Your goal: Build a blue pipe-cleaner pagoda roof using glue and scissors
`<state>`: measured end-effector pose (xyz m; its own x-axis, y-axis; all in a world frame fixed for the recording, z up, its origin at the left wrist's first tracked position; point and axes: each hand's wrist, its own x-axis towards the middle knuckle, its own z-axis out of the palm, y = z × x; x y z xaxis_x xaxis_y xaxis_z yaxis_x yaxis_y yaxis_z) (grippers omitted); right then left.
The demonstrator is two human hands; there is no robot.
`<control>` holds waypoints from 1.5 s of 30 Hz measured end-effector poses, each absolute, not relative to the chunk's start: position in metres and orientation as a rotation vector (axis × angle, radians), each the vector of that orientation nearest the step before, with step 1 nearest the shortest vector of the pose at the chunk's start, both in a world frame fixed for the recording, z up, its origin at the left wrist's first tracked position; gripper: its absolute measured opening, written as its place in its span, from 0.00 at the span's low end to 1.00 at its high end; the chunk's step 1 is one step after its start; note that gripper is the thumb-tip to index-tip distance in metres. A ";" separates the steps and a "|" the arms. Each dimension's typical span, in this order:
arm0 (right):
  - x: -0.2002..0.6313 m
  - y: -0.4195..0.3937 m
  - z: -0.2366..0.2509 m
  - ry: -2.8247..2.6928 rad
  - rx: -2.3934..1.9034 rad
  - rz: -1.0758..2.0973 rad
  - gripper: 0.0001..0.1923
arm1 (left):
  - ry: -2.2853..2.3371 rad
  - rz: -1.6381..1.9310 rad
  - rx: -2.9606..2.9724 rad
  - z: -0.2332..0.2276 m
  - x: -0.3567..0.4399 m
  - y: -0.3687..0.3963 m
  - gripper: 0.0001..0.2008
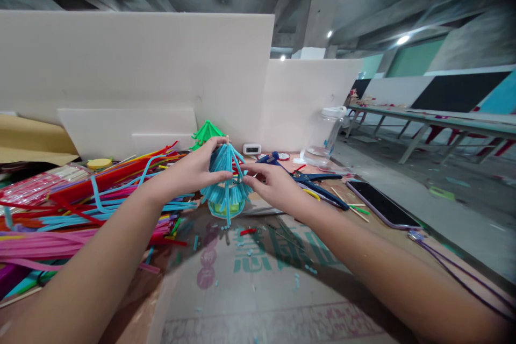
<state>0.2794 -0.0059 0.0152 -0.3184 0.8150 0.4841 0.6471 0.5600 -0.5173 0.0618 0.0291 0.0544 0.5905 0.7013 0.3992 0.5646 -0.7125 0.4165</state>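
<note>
A small two-tiered pavilion (229, 196) made of light blue pipe cleaners stands upright on the work surface, with a thin stick tip at its peak. My left hand (203, 166) curls over the upper roof from the left, index finger near the peak and thumb across the front. From the right, my right hand (268, 183) pinches at the roof's edge, where blue strands and a bit of red show between the tiers. Exactly which strand its fingertips grip is hard to make out. Behind the pavilion stands a green pipe-cleaner roof (206, 133).
Loose coloured pipe cleaners (116, 199) are heaped on the left. Blue-handled pliers (322, 185), a phone (381, 201) and a clear plastic jug (324, 137) stand or lie on the right. A small digital clock (252, 149) sits before the white boards (226, 75).
</note>
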 end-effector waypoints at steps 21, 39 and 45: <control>0.279 -0.004 0.007 -2.080 -1.110 0.337 0.18 | 1.121 1.223 2.467 0.058 0.064 0.035 0.17; 0.286 -0.006 0.020 -2.018 -1.140 0.336 0.09 | 1.268 1.294 2.391 0.064 0.062 0.031 0.20; 0.275 -0.010 0.014 -2.055 -1.153 0.383 0.14 | 1.280 1.274 2.369 0.064 0.063 0.029 0.20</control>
<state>0.2745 -0.0099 0.0144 -0.3253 0.8287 0.4554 0.6092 0.5520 -0.5693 0.0628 0.0289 0.0636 0.2698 0.7484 0.6059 0.6094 -0.6199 0.4943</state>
